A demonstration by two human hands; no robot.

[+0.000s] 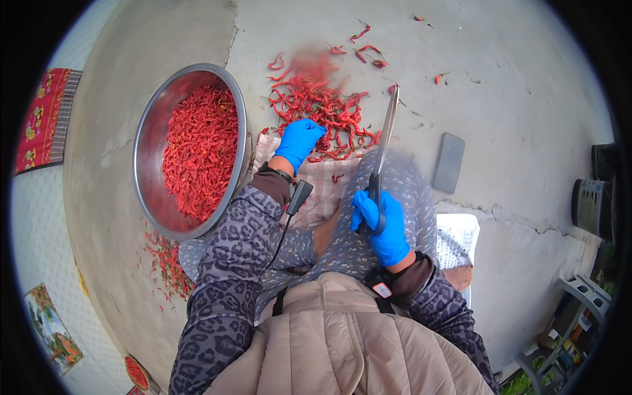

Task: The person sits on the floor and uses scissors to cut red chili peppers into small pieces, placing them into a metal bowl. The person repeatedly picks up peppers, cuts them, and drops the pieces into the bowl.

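Observation:
My left hand, in a blue glove, is at the near edge of a heap of red chili peppers on the concrete floor. Its fingertips are pinched together; whether a pepper is between them cannot be told. In my right hand, also gloved in blue, are scissors with black handles, their long blades pointing away from me and nearly together. A large steel basin of red peppers stands to the left of my left hand. Beneath my left wrist lies a checked cloth, with a small pepper on it.
Single peppers lie scattered beyond the heap. A grey phone-like slab and a printed sheet are on the floor at right. More peppers lie below the basin. A grey plastic stool and dark containers stand at far right.

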